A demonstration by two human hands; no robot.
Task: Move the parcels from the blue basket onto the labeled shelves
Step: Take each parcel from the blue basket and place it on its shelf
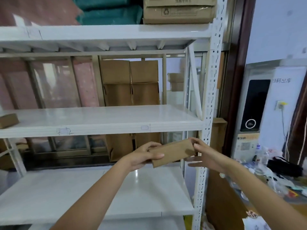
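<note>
White metal shelving unit filling most of the view, three white boards visible one above another, perforated upright post at its right edge. Middle shelf mostly bare, with handwritten marking on its front lip and a small label further right. Lower shelf bare and glossy. Top shelf loaded with green bags, a pink bag to their left, and a cardboard carton at the right. Behind the middle shelf, upright brown boxes against a window frame. At the far left edge of the middle shelf, a small brown box, partly cut off. To the right of the shelving, a white scanning kiosk with a dark screen, and a cluttered desk below it.

In front of the gap between middle and lower shelves, a flat brown cardboard parcel, held in the air, tilted up toward the right. Left hand curled closed around the parcel's left end, thumb lying across its front face. Right hand pinching the parcel's upper right corner with bent fingers, closed on it, near the upright post.
</note>
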